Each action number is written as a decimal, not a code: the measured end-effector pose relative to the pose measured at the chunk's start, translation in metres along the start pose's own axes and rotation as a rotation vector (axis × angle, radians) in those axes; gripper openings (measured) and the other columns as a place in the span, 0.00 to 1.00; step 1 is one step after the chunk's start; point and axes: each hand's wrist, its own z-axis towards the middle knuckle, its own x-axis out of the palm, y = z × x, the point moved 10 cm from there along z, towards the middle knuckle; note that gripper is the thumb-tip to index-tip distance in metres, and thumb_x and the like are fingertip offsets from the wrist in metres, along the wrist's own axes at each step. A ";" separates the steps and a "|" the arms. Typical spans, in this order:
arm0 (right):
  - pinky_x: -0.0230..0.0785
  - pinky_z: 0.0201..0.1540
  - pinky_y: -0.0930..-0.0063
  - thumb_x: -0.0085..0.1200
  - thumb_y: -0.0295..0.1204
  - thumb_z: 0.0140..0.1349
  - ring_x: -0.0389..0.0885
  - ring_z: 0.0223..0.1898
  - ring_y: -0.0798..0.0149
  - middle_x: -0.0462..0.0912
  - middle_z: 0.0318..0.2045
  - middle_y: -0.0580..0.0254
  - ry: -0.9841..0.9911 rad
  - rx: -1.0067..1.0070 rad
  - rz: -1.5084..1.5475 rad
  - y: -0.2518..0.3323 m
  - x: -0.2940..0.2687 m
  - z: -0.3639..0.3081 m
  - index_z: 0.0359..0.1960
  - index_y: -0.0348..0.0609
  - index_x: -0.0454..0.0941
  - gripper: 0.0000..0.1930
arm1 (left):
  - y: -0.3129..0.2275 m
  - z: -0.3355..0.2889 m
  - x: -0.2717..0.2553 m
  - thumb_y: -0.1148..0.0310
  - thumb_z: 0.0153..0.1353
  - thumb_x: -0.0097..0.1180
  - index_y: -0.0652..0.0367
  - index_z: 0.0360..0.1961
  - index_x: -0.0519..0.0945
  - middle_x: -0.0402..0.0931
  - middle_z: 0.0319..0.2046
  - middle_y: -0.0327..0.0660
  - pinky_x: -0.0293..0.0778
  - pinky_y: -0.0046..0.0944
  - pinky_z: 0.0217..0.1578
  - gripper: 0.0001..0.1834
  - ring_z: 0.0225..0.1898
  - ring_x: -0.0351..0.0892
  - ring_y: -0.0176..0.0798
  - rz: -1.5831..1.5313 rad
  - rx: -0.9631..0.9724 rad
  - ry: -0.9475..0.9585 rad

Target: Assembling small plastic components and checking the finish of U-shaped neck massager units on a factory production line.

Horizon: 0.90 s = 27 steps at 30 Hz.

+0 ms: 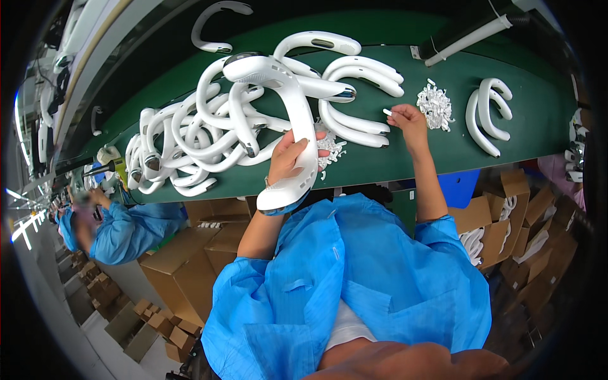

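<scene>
A white, curved neck fan (300, 111) is raised over the green table, with my left hand (288, 158) wrapped round its lower half. Its upper end has a grey, glossy tip. My right hand (410, 121) pinches a small white plastic piece (387, 112) between thumb and fingers, to the right of the fan and apart from it. Just right of that hand lies a pile of similar small white pieces (435, 106). A second pile of white pieces (332, 151) shows partly behind my left hand and the held fan.
Many white neck fans (209, 136) lie heaped on the green table (405, 161) to the left. Two curved fans (484, 120) lie at the right. A white tube (468, 39) crosses the far side. Cardboard boxes (180, 266) stand below the edge; a co-worker in blue (136, 231) sits left.
</scene>
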 end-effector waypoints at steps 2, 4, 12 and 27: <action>0.76 0.37 0.78 0.51 0.16 0.57 0.80 0.32 0.71 0.80 0.32 0.60 -0.009 -0.027 0.032 0.002 -0.001 -0.004 0.36 0.32 0.76 0.06 | 0.012 -0.001 0.000 0.69 0.63 0.46 0.66 0.57 0.64 0.74 0.49 0.54 0.82 0.33 0.25 0.22 0.38 0.82 0.43 0.016 -0.021 0.014; 0.76 0.38 0.78 0.51 0.16 0.57 0.80 0.33 0.71 0.80 0.33 0.60 -0.011 -0.059 0.064 0.011 0.004 -0.012 0.36 0.32 0.76 0.06 | 0.024 -0.002 0.002 0.70 0.63 0.45 0.65 0.58 0.63 0.74 0.48 0.55 0.82 0.33 0.24 0.23 0.37 0.82 0.43 -0.001 -0.024 0.083; 0.73 0.38 0.78 0.54 0.16 0.54 0.81 0.34 0.67 0.81 0.34 0.58 -0.024 -0.638 -0.450 0.075 0.031 -0.077 0.36 0.39 0.77 0.09 | 0.063 -0.003 0.017 0.71 0.63 0.43 0.64 0.59 0.61 0.72 0.48 0.56 0.82 0.36 0.24 0.23 0.37 0.81 0.45 0.070 -0.044 0.260; 0.73 0.40 0.65 0.57 0.22 0.50 0.79 0.39 0.54 0.80 0.36 0.56 0.143 -1.005 -0.937 -0.021 0.119 -0.139 0.36 0.40 0.78 0.09 | 0.085 -0.026 -0.063 0.74 0.60 0.45 0.65 0.56 0.62 0.75 0.41 0.54 0.80 0.34 0.20 0.22 0.29 0.81 0.42 0.164 0.200 0.152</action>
